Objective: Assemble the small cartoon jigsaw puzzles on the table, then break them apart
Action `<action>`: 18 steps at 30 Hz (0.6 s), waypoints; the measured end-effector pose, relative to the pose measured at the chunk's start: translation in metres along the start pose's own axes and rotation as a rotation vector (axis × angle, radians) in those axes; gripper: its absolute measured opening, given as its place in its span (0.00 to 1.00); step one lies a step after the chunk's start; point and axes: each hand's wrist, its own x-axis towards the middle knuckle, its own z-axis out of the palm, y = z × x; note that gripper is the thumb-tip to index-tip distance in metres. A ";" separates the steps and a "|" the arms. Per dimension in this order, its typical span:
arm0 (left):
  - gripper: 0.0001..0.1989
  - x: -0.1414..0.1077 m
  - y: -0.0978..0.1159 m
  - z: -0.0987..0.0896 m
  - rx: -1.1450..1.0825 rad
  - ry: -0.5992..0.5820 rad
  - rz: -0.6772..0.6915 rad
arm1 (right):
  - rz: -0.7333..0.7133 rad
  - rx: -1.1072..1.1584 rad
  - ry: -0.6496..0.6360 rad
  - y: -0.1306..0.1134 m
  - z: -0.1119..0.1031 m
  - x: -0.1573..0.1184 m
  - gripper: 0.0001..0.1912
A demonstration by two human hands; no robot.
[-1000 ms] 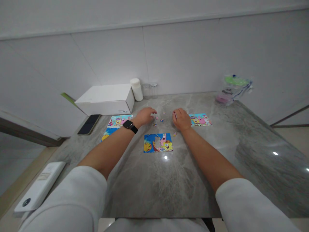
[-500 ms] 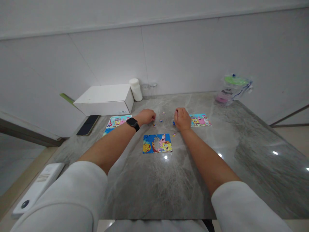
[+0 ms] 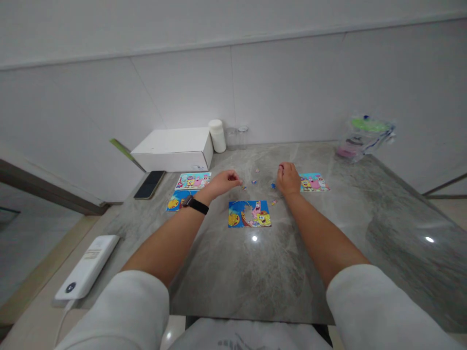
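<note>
On the grey marbled table lies a jigsaw puzzle (image 3: 234, 219) with a bright cartoon picture and a pale gap near its middle. My left hand (image 3: 224, 182), a dark watch on its wrist, has thumb and fingers drawn together right beside a small loose puzzle piece (image 3: 243, 187). Whether anything is between those fingertips is too small to tell. My right hand (image 3: 289, 179) rests curled, its fingers folded in and their contents hidden. Close to its left side is a blue piece (image 3: 273, 185); a yellowish piece (image 3: 274, 202) lies nearer the puzzle. Other pieces (image 3: 254, 182) lie between my hands.
Cartoon picture cards lie left (image 3: 193, 181) and right (image 3: 315, 183) of my hands. Behind stand a white box (image 3: 171, 148), a white bottle (image 3: 218, 136) and clear glasses (image 3: 242, 138). A phone (image 3: 150, 184) and white device (image 3: 87, 267) are left; a plastic bag (image 3: 365, 138) is at right.
The whole view has shifted, so things appear farther right. My left hand has come back and down toward the loose piece, uncovering more of the left cards. My right hand stays curled in place.
</note>
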 end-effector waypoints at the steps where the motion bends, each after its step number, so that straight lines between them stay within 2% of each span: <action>1: 0.14 -0.011 0.005 0.005 -0.163 0.002 -0.040 | 0.013 0.031 0.013 0.000 -0.001 0.001 0.19; 4: 0.17 -0.040 0.017 0.018 -0.515 -0.033 -0.150 | 0.022 0.147 0.045 -0.002 -0.009 -0.001 0.19; 7: 0.18 -0.059 0.021 0.026 -0.663 -0.055 -0.196 | 0.031 0.262 0.030 -0.008 -0.024 -0.014 0.20; 12: 0.17 -0.071 0.016 0.034 -0.746 -0.020 -0.221 | -0.052 0.422 -0.173 -0.024 -0.050 -0.056 0.22; 18: 0.17 -0.075 0.009 0.047 -0.710 0.026 -0.233 | -0.262 0.469 -0.275 -0.042 -0.064 -0.089 0.20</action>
